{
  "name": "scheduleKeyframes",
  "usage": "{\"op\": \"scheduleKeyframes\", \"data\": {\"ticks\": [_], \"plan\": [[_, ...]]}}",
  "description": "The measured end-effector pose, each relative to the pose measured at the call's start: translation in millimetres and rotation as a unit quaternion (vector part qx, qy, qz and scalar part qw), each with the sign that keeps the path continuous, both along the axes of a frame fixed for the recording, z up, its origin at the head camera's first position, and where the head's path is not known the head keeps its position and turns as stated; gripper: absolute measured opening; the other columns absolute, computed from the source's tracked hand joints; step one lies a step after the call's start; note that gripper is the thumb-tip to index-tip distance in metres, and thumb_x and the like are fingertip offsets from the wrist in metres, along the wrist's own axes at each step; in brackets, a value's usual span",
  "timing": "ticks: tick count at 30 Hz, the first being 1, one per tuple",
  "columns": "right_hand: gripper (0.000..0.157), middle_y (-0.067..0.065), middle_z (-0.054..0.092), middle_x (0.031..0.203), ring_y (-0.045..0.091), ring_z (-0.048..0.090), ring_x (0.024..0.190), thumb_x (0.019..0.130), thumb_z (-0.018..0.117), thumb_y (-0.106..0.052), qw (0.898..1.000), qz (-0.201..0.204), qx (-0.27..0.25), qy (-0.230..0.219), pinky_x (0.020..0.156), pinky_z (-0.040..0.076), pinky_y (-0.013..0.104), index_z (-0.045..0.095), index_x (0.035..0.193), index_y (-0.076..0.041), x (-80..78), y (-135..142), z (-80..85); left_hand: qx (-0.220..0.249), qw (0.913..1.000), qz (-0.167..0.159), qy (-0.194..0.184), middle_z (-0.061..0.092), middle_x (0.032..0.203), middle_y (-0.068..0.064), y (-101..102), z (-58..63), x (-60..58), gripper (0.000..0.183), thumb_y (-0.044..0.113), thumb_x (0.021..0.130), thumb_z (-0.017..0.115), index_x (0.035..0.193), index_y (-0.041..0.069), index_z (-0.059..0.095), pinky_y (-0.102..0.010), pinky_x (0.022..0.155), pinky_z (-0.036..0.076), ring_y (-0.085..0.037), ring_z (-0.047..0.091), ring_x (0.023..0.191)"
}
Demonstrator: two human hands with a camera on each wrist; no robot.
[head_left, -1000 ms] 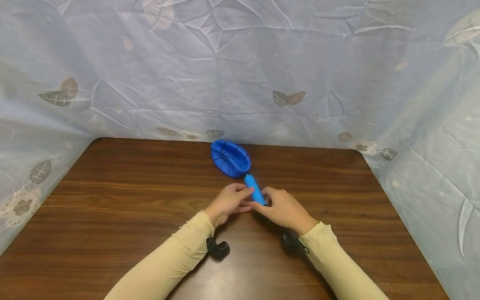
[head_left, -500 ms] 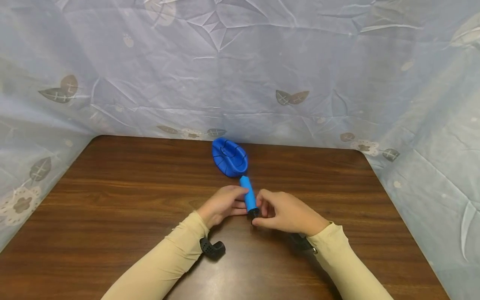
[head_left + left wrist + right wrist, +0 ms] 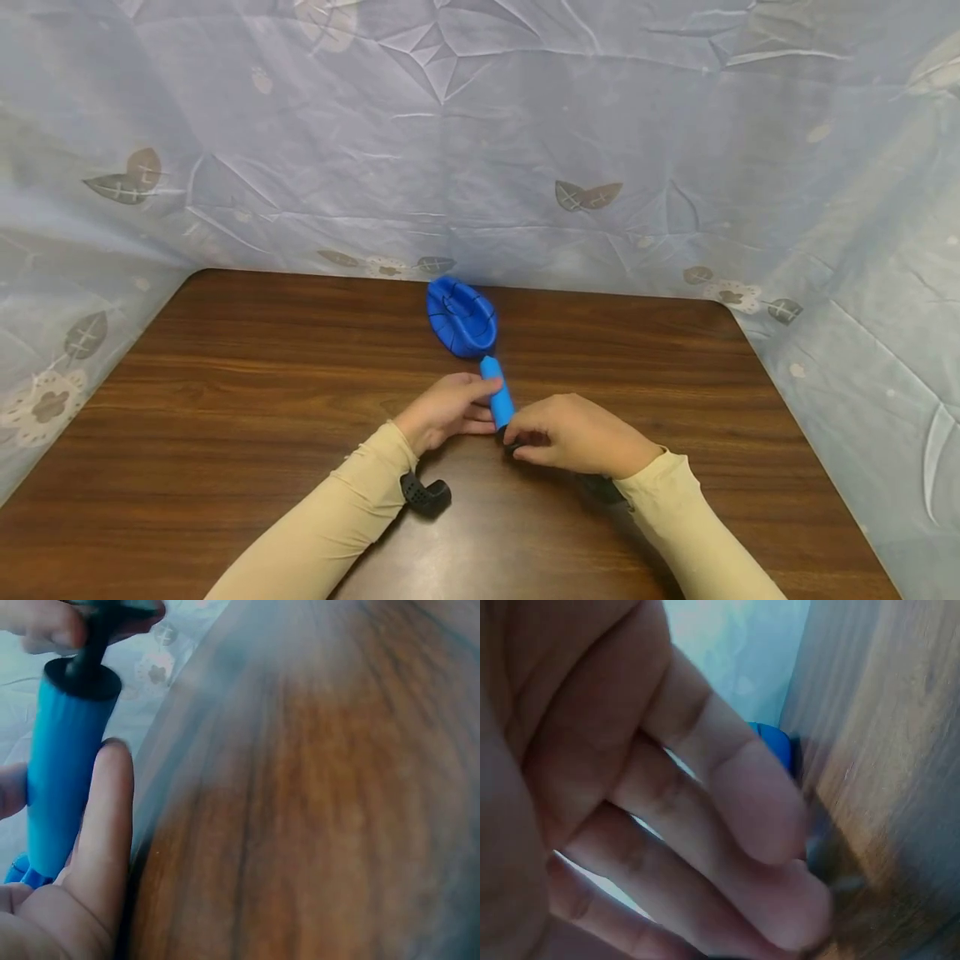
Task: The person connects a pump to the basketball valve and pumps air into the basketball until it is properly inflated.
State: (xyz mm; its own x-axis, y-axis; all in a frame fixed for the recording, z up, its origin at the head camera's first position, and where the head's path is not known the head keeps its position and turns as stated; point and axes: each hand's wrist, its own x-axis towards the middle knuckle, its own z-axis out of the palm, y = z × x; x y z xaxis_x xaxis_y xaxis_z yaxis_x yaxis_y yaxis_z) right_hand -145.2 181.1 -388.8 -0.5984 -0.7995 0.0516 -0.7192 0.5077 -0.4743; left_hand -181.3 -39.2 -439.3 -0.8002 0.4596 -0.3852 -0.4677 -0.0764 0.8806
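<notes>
A deflated blue ball with black lines (image 3: 459,318) lies dented near the table's far edge. At its near side is the tip of a blue hand pump (image 3: 501,406), whose barrel my left hand (image 3: 444,410) holds between thumb and fingers. In the left wrist view the pump's black handle (image 3: 120,610) stands out from the barrel on a short length of rod. My right hand (image 3: 581,435) grips that handle with curled fingers. Those fingers (image 3: 757,802) fill much of the right wrist view, where a bit of the ball shows beyond them and the handle is hidden.
The brown wood-grain table (image 3: 262,375) has rounded far corners. Pale patterned cloth (image 3: 480,167) hangs behind it and along both sides. Each wrist carries a black mount, such as the left one (image 3: 425,496).
The right hand has moved back towards me from the barrel's end, and its fingers have closed over the black handle. The pump has shifted slightly left; the ball stays nearly in place.
</notes>
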Motion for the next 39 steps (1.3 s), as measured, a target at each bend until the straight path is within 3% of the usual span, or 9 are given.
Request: {"op": "scheduleKeyframes", "data": {"ticks": [5,13,21,27,33,36,39], "plan": [[0.022,-0.021,0.056,0.075,-0.002,0.052,0.067,0.091,0.082,-0.022,0.999,-0.001,0.031,-0.023,0.059,0.048,0.017,0.062,0.085,-0.028,2.7,0,2.6,0.001,0.9999,-0.015,-0.009,0.062,0.11,-0.018,1,0.3,3.1,0.033,0.018,0.105,0.058,0.125,-0.006,0.049,-0.041,0.088,0.063,-0.02,0.07,0.087],[0.023,-0.022,0.057,0.075,-0.001,0.054,0.068,0.09,0.083,-0.02,1.0,-0.001,0.022,-0.017,0.06,0.049,0.017,0.062,0.083,-0.028,2.9,0,7.2,-0.003,0.9999,-0.016,0.005,0.066,0.107,-0.015,2,0.7,4.7,0.042,0.027,0.108,0.057,0.129,-0.009,0.05,-0.039,0.087,0.063,-0.019,0.071,0.088],[0.026,-0.021,0.054,0.072,-0.001,0.051,0.065,0.088,0.085,-0.018,0.999,0.005,0.038,0.0,0.058,0.046,0.017,0.062,0.08,-0.026,2.4,2,4.7,0.007,1.0,0.004,0.001,0.069,0.103,-0.015,4,-1.0,5.3,0.032,0.021,0.109,0.055,0.124,-0.007,0.052,-0.043,0.089,0.062,-0.022,0.073,0.092],[0.028,-0.022,0.055,0.069,-0.004,0.051,0.064,0.087,0.085,-0.02,0.996,0.011,0.058,-0.07,0.057,0.047,0.017,0.061,0.075,-0.029,6.0,4,8.9,0.006,0.9995,0.031,0.009,0.066,0.106,-0.016,5,-2.2,5.2,0.034,0.018,0.109,0.055,0.127,-0.01,0.051,-0.044,0.088,0.063,-0.022,0.072,0.09],[0.026,-0.021,0.058,0.071,-0.005,0.054,0.065,0.087,0.085,-0.017,0.991,0.045,0.036,-0.122,0.056,0.05,0.017,0.064,0.075,-0.027,9.0,5,12.5,0.006,0.9991,0.042,0.009,0.064,0.107,-0.016,5,-2.0,3.4,0.04,0.019,0.109,0.054,0.132,-0.013,0.049,-0.042,0.087,0.063,-0.02,0.071,0.089],[0.026,-0.021,0.057,0.071,-0.004,0.054,0.066,0.087,0.085,-0.018,0.992,0.046,0.032,-0.11,0.058,0.05,0.017,0.064,0.076,-0.027,8.0,3,12.2,-0.001,0.9991,0.042,0.009,0.065,0.107,-0.016,4,-2.4,3.2,0.039,0.019,0.109,0.055,0.132,-0.012,0.05,-0.041,0.087,0.063,-0.02,0.071,0.089],[0.027,-0.023,0.055,0.07,-0.004,0.053,0.066,0.086,0.086,-0.023,0.996,0.027,0.041,-0.069,0.058,0.049,0.017,0.062,0.075,-0.029,6.6,4,11.6,-0.01,0.9989,0.044,0.011,0.065,0.109,-0.016,6,-2.8,4.1,0.039,0.019,0.109,0.055,0.131,-0.012,0.05,-0.041,0.088,0.063,-0.02,0.07,0.091]]}}
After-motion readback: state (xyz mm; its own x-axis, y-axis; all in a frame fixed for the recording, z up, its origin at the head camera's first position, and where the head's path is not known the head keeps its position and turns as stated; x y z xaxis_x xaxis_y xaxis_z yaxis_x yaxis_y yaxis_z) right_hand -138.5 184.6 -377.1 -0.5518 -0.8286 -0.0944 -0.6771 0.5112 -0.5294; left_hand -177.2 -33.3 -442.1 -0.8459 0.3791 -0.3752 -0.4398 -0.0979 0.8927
